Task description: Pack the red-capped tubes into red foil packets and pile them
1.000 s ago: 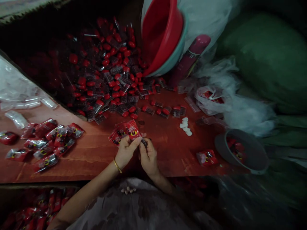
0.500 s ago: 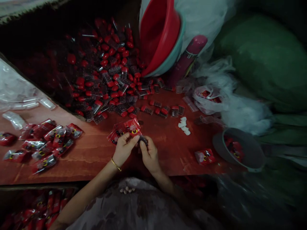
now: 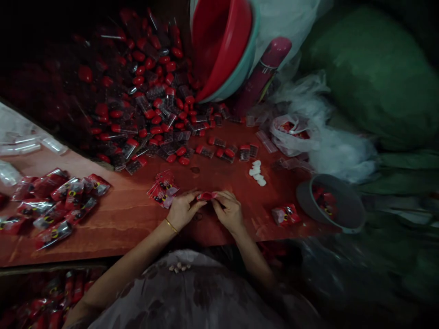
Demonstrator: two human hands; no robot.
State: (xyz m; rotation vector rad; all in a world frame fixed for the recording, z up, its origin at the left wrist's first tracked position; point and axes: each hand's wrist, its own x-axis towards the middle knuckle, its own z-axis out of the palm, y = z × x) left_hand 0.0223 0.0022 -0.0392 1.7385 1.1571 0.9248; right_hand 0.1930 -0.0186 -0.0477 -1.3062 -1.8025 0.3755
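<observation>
The picture is dim and heavily vignetted: the corners and the top left sink to near black. Weak light reaches the middle of the bench (image 3: 130, 219), where the left hand (image 3: 183, 210), the right hand (image 3: 229, 211) and the red packet (image 3: 206, 196) between them show fairly clear. White plastic bags (image 3: 329, 146) catch soft glare. The bench edge bows, and the green sack (image 3: 370, 77) is smeared.

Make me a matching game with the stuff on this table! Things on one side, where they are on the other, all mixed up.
Things:
1. red basin
2. grey bowl
3. small red packet
4. white pieces

Places:
A. pinched between the left hand and the right hand
B. tipped up on its side at the far end
C. sitting far to the right of the hands
D. lying loose just beyond the hands

Pairs: 1-B, 2-C, 3-A, 4-D
</observation>
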